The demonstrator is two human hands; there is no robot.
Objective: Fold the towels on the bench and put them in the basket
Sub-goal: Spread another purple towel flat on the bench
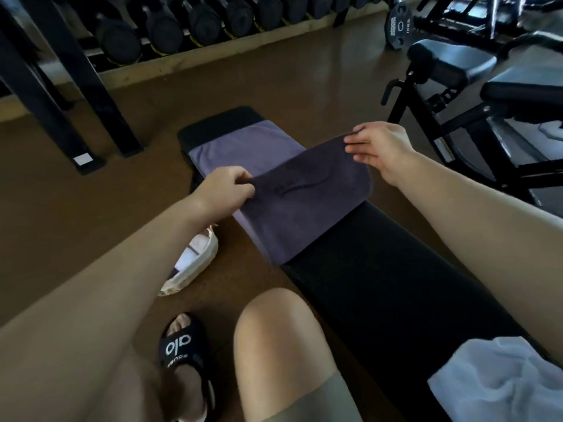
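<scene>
**Folding the purple towel across the bench**

The black padded surface (380,269) runs away from the seated person, and the purple towel (274,214) lies across its far half, the far part still flat and the near part doubled over. A white cloth (493,382), perhaps another towel, sits bunched at the near end beside the thigh. On the floor to the left, a pale basket (195,263) is partly hidden behind the left forearm.

The left hand (225,190) pinches the folded layer's left corner; the right hand (380,147) pinches the right corner between thumb and fingers. Both corners are raised just off the towel below.

To fold well, I judge both corners should travel together, taut, landing edge on edge; the crease running between the two hands wants smoothing flat before the next fold.
</scene>
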